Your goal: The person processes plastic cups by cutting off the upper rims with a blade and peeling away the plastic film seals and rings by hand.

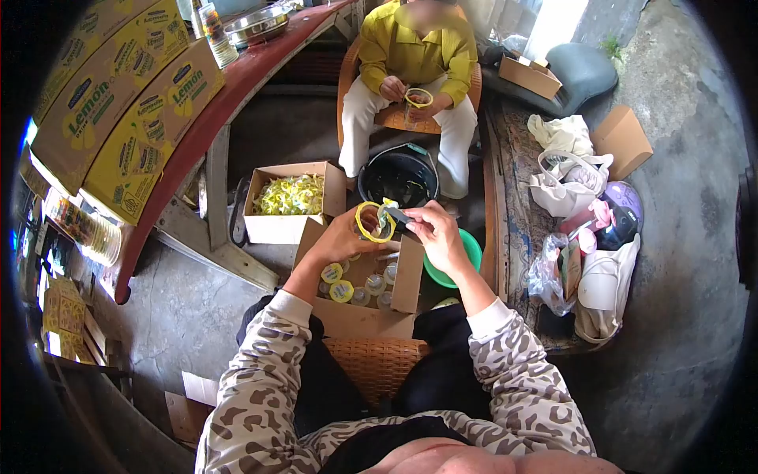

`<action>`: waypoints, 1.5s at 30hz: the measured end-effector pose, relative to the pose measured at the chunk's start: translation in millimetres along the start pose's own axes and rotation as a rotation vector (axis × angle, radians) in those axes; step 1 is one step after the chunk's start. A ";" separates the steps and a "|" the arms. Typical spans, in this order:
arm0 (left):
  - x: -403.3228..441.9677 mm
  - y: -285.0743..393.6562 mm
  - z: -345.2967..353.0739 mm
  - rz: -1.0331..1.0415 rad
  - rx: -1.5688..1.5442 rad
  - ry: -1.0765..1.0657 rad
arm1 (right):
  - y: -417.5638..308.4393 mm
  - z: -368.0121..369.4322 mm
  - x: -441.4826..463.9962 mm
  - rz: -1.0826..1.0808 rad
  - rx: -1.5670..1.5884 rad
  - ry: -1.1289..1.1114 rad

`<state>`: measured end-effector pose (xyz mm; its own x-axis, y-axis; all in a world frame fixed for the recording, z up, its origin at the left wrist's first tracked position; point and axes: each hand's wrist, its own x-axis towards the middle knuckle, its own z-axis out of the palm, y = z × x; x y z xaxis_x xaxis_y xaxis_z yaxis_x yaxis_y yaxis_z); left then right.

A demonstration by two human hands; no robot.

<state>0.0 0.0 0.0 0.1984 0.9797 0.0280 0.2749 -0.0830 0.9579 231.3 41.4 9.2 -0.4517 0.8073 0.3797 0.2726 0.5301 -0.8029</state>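
Note:
My left hand (341,239) is closed around a plastic cup (366,218) with a yellow rim, its mouth tilted up toward me. At the cup's right edge a crumpled piece of lid film (386,212) stands up. My right hand (439,238) grips a small dark flat tool (399,216), whose tip meets the film; its exact kind is unclear. Below both hands is an open cardboard box (359,320) holding several clear cups, some with yellow lids (341,291).
Opposite me sits a person (414,55) holding another cup (418,99). Between us stand a black bucket (397,154), a box of yellow strips (289,195) and a green basin (467,257). Lemon drink cartons (118,110) are stacked left; bags (572,186) lie on the bench right.

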 end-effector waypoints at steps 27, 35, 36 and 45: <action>-10.5 -13.4 20.6 0.244 0.244 0.048 | 38.7 8.0 2.5 0.099 0.176 0.177; -7.2 -7.9 20.5 0.201 0.199 -0.053 | 24.8 6.2 1.2 0.201 0.254 0.064; -10.2 2.6 21.5 0.165 0.183 -0.058 | 25.0 6.0 1.5 0.196 0.274 0.055; -13.9 14.2 22.3 0.080 0.070 -0.071 | 25.5 7.1 1.4 0.194 0.276 0.037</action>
<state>22.1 -18.8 6.8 0.2875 0.9544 0.0807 0.3198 -0.1750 0.9312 231.6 54.2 -14.0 -0.3810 0.8980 0.2202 0.1079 0.2797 -0.9540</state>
